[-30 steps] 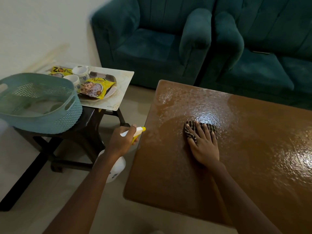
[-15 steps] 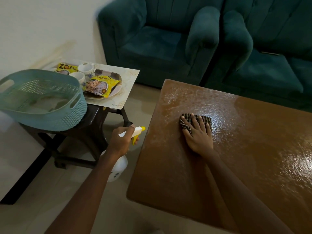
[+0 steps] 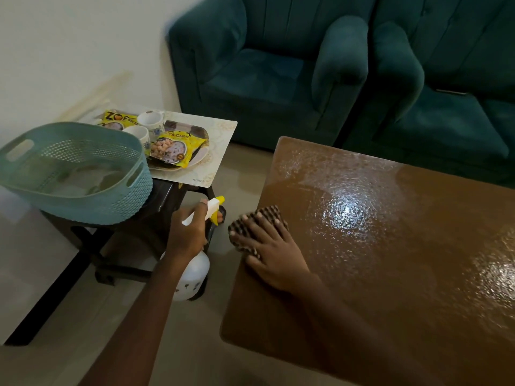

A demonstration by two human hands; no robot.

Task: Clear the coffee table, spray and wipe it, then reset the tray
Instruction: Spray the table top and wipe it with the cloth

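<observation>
- Right now my right hand [image 3: 274,253] lies flat on the checked cloth [image 3: 262,220], fingers straight and spread. It presses the cloth onto the coffee table [image 3: 390,260] at the tabletop's left edge. Part of the cloth hangs over that edge, so I judge the wipe is taking in the rim itself.
- My left hand [image 3: 188,232] is curled round the neck of the white spray bottle [image 3: 195,271], with fingertips wrapped by the yellow trigger. It hangs over the floor just beside the left edge, off the tabletop. I'd say it is held ready for another spray and out of the cloth's path.
- Wet sheen runs from the far left corner across the middle. The near left corner looks duller, though I cannot tell whether it is wiped or unsprayed. Strokes have wide room to the right.
- Leftward there is little room, because the gap to the dark side table [image 3: 167,190] is narrow and the bottle fills it.
- On that side table's near end sits the teal basket [image 3: 75,174].
- Beyond it the tray [image 3: 181,126] rests on a pale placemat [image 3: 220,146], carrying two cups [image 3: 152,121] and snack packets [image 3: 174,147]. It is well apart from the wet tabletop, parked there for the reset, I judge.
- Farthest off, the green sofa [image 3: 278,79] stands close behind the tabletop's far edge.
</observation>
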